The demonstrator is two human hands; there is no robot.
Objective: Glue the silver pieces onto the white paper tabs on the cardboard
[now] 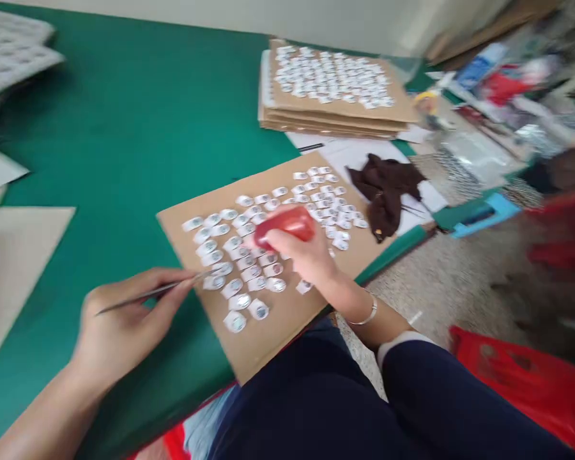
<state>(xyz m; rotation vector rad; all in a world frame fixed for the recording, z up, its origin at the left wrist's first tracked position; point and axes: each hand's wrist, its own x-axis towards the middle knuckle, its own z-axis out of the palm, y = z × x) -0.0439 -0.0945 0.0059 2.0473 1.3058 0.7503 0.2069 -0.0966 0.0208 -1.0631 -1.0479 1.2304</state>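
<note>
My left hand pinches a pair of thin metal tweezers, whose tip reaches the small white pieces at the left of a brown cardboard sheet. Wrapped round a soft red squeeze bottle is my right hand, a bracelet on its wrist. It hovers over the middle of the sheet, with the bottle's end pointing down and left among the pieces. Several small white pieces with shiny, greyish oval centres lie in rows across the cardboard. Some are hidden behind my right hand.
A stack of cardboard sheets bearing similar pieces stands at the back. Right of the sheet, a dark brown cloth lies on white paper. Pale sheets lie left on the green table. Clutter fills the far right; a red bag is below.
</note>
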